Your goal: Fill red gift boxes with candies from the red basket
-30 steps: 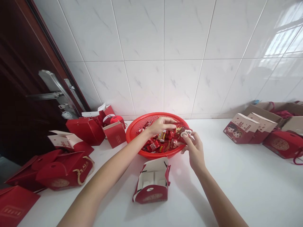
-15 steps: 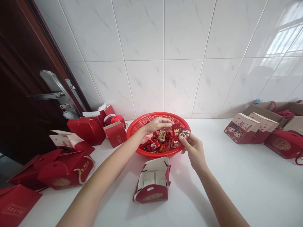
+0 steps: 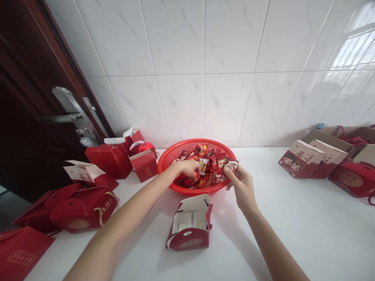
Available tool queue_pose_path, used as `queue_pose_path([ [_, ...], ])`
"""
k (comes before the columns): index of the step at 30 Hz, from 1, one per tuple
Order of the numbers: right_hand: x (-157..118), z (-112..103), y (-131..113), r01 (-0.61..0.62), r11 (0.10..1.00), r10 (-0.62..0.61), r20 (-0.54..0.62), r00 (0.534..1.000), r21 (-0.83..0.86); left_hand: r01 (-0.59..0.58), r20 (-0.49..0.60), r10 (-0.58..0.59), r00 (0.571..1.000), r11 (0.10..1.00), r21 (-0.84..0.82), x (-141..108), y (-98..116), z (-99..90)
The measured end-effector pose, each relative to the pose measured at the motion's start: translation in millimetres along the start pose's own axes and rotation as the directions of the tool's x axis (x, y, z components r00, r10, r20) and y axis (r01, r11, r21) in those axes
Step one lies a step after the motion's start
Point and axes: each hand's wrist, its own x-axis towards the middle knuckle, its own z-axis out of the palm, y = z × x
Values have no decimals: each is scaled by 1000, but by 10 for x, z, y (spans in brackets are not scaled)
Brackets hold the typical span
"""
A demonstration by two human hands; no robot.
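A red plastic basket (image 3: 224, 147) holds a heap of candies (image 3: 202, 149) in shiny, mostly red wrappers. Reaching in from the left, my left hand (image 3: 189, 168) has its fingers curled down round a red-wrapped candy (image 3: 193, 176) in the heap; the fingertips are partly hidden. At the basket's right rim, my right hand (image 3: 242, 184) pinches red candy packets (image 3: 230, 164) with white and gold characters between thumb and fingers. In front of the basket stands a dark red carton (image 3: 190, 242), its top open, with white compartments inside.
Several red gift boxes (image 3: 109, 160) crowd the left side, some with rope handles (image 3: 104, 208). On the right stand printed pink-and-red boxes (image 3: 300, 158), a red box (image 3: 348, 177) and a brown cardboard box (image 3: 331, 134). A tiled wall (image 3: 225, 101) rises behind the white table (image 3: 278, 218).
My left hand has moved away from the packets, down and left into the candy heap. The right hand keeps its packets at the rim. The view has shifted slightly.
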Motion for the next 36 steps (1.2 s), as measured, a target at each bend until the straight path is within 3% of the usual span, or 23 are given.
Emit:
queue_pose_path([
  [6,-5,3,3,-3,1000,3,-5,1000,20,-65,-133,50,990,991,-114,-49,-39,-79],
  [15,-14,8,-9,-5,1000,5,-10,1000,5,-229,-346,101,933,907,-354,-22,-49,-98],
  [31,-12,11,11,1,1000,0,-18,1000,18,-243,-406,30,913,840,-484,30,-101,-80],
  [36,-9,4,23,9,1000,-9,-8,1000,17,-305,-396,55,917,735,-606,-21,-24,-102],
])
